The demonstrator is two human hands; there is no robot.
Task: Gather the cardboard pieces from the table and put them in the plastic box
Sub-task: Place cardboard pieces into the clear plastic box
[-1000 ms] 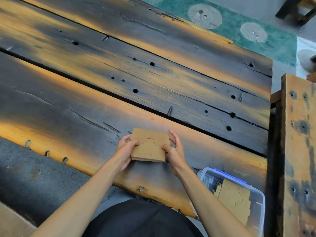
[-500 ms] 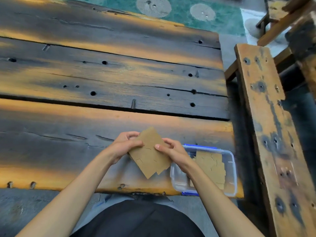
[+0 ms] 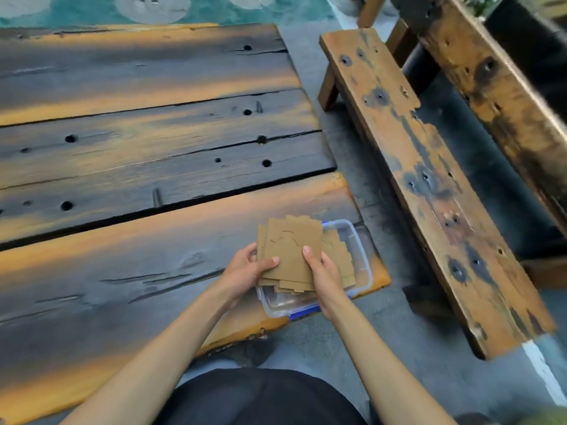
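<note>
a fanned stack of flat brown cardboard pieces (image 3: 291, 250) is clamped between the left hand (image 3: 245, 271) and the right hand (image 3: 325, 271); directly beneath the grip, a clear rectangular plastic box (image 3: 362, 259) with blue clips is seen on the dark scorched wooden table (image 3: 138, 240), with more cardboard lying inside it

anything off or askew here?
Slightly. The cardboard stack held by the left hand and right hand over the plastic box is fanned out, edges uneven. The box sits at the table corner. Nothing spilled.
</note>
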